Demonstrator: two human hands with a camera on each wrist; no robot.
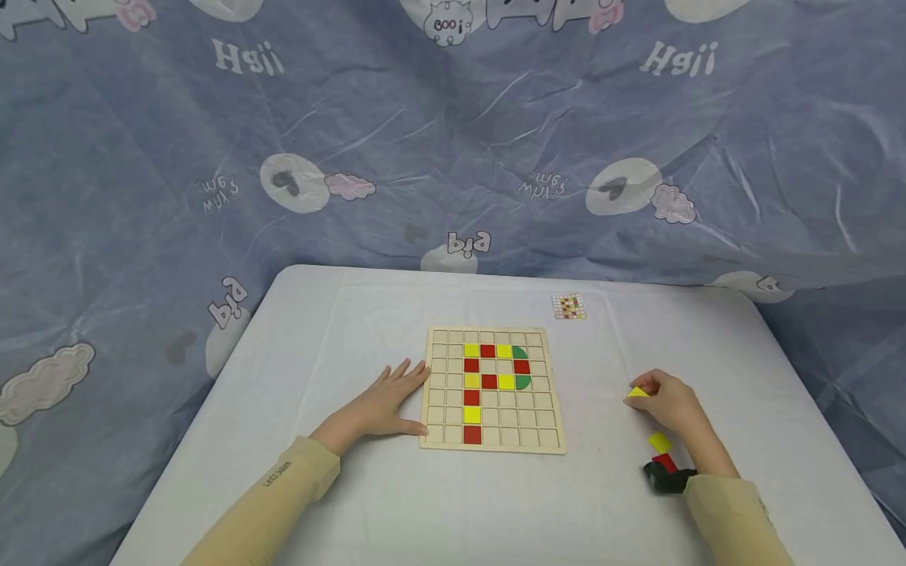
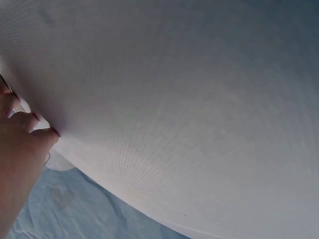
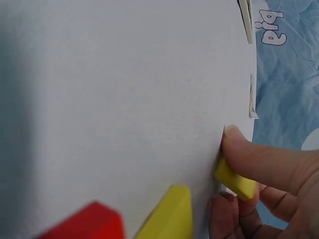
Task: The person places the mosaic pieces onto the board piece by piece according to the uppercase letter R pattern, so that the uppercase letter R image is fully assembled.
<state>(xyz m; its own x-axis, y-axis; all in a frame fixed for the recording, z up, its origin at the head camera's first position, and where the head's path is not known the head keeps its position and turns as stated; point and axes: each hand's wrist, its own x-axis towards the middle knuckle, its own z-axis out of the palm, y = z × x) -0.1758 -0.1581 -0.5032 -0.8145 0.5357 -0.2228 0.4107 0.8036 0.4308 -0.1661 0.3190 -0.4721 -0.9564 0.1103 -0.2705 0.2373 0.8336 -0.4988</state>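
A pale wooden grid board (image 1: 439,393) lies on the table, with red, yellow and green blocks set in some of its squares. My left hand (image 1: 382,401) rests with fingers spread against the board's left edge; in the left wrist view its fingers (image 2: 25,122) show at the far left. Right of the board, my right hand (image 1: 672,405) pinches a yellow block (image 3: 234,179) between thumb and fingers, just over the cloth. Nearer my right wrist lie another yellow block (image 1: 660,442) and a red block (image 1: 665,462).
A small card (image 1: 569,306) printed with a coloured grid lies behind the board's right corner. Beside the right wrist is a dark object (image 1: 665,479) whose kind I cannot tell. White cloth covers the table (image 1: 340,503); a patterned blue curtain (image 1: 453,141) hangs behind it.
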